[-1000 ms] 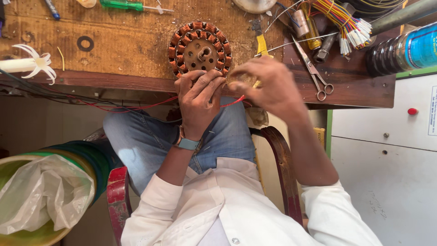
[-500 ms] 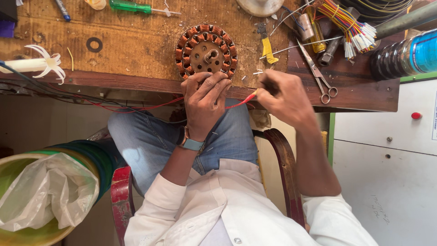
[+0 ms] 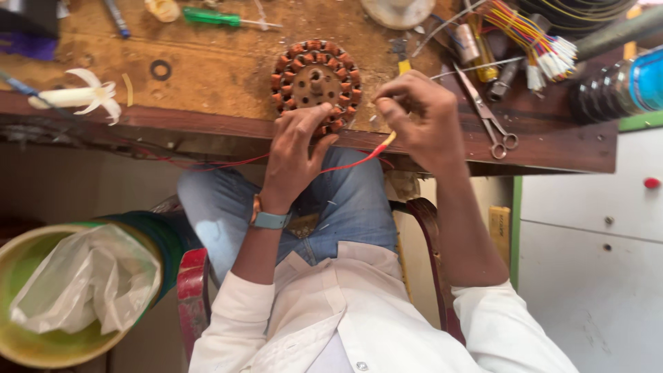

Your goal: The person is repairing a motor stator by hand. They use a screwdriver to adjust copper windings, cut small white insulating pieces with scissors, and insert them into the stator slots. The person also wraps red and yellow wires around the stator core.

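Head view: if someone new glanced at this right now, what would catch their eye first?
Most likely the round copper-wound stator at the near edge of the wooden workbench, with the left hand resting its fingers on its rim. Next, the red wire running below the bench edge up to the right hand, which pinches its yellow end. Scissors and a bundle of coloured wires lie to the right.

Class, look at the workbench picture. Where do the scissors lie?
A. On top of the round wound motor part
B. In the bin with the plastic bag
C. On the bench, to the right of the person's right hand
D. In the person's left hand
C: the scissors lie flat on the wooden bench, just right of the right hand.
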Demonstrator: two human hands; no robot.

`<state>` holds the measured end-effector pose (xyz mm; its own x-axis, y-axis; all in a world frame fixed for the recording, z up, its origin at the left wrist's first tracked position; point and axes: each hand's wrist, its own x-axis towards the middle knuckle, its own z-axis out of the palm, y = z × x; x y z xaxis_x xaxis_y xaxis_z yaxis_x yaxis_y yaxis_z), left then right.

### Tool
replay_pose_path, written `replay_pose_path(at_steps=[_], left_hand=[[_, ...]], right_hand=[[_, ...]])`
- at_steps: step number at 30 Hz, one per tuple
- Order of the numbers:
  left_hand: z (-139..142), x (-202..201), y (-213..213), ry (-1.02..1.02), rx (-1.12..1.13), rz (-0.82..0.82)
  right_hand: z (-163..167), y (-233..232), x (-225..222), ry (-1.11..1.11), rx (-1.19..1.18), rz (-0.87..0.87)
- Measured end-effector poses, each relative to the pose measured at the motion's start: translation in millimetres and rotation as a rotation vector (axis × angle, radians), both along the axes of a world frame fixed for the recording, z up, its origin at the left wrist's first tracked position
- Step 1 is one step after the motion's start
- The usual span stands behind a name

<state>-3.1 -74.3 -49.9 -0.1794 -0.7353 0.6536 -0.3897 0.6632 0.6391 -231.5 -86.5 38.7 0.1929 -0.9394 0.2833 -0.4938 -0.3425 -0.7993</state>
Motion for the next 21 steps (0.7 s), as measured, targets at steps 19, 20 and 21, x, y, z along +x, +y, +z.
replay_pose_path(at_steps=[19, 20, 21], left_hand=[[15, -3, 2, 0.261, 0.226, 0.019], [16, -3, 1, 0.224, 0.203, 0.028], [18, -3, -1, 0.188, 0.177, 0.036]], right_hand=[[-39, -5, 32, -0.502, 0.157, -0.092], [-42, -3, 29, -0.569, 0.204, -0.075], [-45, -2, 26, -0.637, 0.249, -0.059]])
